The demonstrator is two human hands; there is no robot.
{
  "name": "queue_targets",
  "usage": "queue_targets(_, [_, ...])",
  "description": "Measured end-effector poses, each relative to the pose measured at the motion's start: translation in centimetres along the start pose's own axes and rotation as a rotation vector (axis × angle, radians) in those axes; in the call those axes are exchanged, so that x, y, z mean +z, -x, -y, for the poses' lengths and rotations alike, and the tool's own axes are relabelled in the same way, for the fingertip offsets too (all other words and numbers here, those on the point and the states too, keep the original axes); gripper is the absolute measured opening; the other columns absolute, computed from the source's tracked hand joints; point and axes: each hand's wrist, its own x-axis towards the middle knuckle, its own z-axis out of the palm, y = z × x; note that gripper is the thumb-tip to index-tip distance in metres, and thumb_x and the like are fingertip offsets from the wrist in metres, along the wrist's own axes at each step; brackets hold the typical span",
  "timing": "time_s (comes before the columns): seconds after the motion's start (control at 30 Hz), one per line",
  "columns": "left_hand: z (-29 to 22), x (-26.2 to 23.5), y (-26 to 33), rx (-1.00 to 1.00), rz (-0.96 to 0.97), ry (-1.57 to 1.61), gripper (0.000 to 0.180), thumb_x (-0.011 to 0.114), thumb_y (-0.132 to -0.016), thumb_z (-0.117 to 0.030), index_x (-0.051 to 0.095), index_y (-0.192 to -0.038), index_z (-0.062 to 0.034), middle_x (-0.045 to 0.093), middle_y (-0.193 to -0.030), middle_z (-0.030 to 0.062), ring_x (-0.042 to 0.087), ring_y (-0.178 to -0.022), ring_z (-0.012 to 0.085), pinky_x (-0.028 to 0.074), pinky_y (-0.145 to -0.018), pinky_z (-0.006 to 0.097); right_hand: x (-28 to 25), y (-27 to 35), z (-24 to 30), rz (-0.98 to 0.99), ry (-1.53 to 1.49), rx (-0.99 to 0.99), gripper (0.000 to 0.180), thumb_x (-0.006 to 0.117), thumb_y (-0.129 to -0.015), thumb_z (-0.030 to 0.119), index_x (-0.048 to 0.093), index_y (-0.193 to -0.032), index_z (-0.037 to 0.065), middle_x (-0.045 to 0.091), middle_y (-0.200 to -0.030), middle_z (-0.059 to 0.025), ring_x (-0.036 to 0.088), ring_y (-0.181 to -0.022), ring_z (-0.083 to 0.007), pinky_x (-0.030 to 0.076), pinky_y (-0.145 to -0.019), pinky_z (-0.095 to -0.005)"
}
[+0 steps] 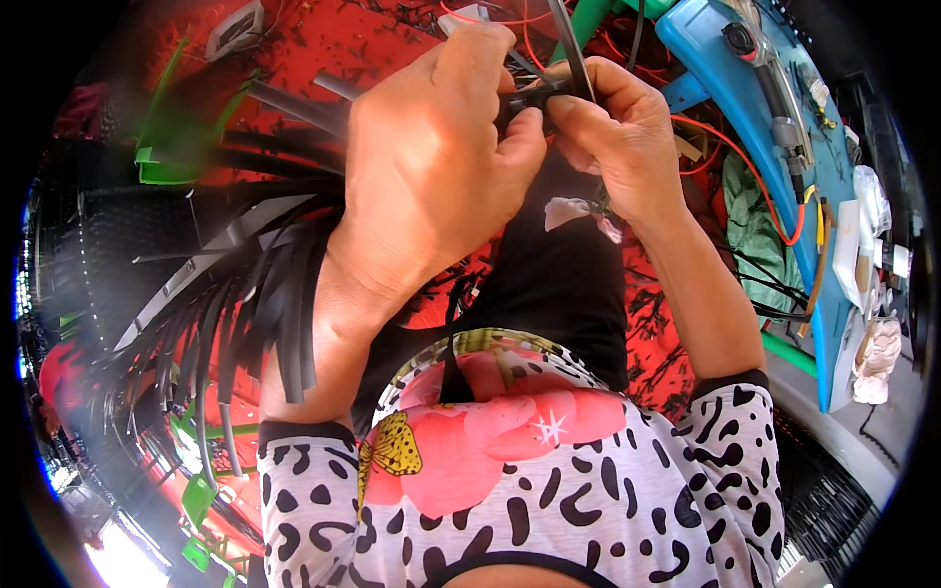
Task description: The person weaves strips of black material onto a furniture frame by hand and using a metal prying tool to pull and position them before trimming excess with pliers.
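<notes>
My left hand [421,157] is closed, its thumb and fingers pinching dark woven strip work at the top centre. My right hand [622,132] pinches the same piece from the other side, with the thumb pressed toward the index finger. Between the fingertips sits a small crossing of black flat strips [529,98], partly hidden by both hands. One dark strip [572,44] rises past the right fingers toward the upper edge. A bundle of loose black strips [284,323] fans out and hangs beside my left forearm. A crumpled pale pink scrap [569,211] shows below my right hand.
At the right stands a blue table [711,49] with a dark hand tool [774,88] on it; an orange hose [755,162] curves nearby. A green bag [755,225] lies by the table. Black scraps litter the red floor [662,323]. Green frame parts [172,167] stand left.
</notes>
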Motion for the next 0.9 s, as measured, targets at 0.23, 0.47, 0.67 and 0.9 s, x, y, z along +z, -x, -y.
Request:
queue_targets(0.23, [-0.3, -1.2, 0.1, -0.044, 0.094, 0.036, 0.035, 0.068, -0.067, 0.003, 0.060, -0.100, -0.0033, 0.066, -0.084, 0.0088, 0.067, -0.078, 0.0201, 0.052, -0.072, 0.028, -0.1, 0.3, 0.0, 0.000, -0.002, 0.014, 0.010, 0.068, -0.077, 0.008, 0.060, -0.079, 0.002, 0.051, -0.060, 0.0045, 0.042, -0.048, -0.0010, 0.031, -0.043, -0.0187])
queue_targets(0.47, [-0.4, -1.5, 0.2, 0.041, 0.092, 0.007, 0.024, 0.067, -0.067, 0.002, 0.062, -0.089, -0.0017, 0.064, -0.082, 0.0089, 0.065, -0.073, 0.0211, 0.050, -0.068, 0.027, -0.4, 0.3, -0.3, 0.045, -0.119, 0.023, 0.010, 0.067, -0.077, 0.007, 0.058, -0.077, 0.003, 0.051, -0.058, 0.0031, 0.043, -0.046, -0.0030, 0.031, -0.041, -0.0191])
queue_targets(0.67, [-0.4, -1.4, 0.2, -0.025, 0.121, 0.025, 0.015, 0.067, -0.068, 0.001, 0.056, -0.076, -0.0007, 0.064, -0.080, 0.0072, 0.060, -0.067, 0.0167, 0.048, -0.064, 0.026, -0.5, 0.1, 0.3, 0.079, -0.032, 0.036, 0.012, 0.067, -0.077, 0.007, 0.057, -0.075, 0.002, 0.051, -0.058, 0.0017, 0.044, -0.046, -0.0035, 0.032, -0.042, -0.0193])
queue_targets(0.9, [-0.8, -1.4, 0.2, -0.114, 0.100, 0.069, 0.012, 0.064, -0.071, 0.001, 0.053, -0.073, -0.0009, 0.065, -0.080, 0.0054, 0.056, -0.066, 0.0092, 0.046, -0.062, 0.023, -0.3, 0.2, 1.2, 0.086, -0.004, 0.051, 0.011, 0.066, -0.076, 0.006, 0.057, -0.074, 0.001, 0.051, -0.057, 0.0007, 0.045, -0.046, -0.0048, 0.032, -0.042, -0.0201])
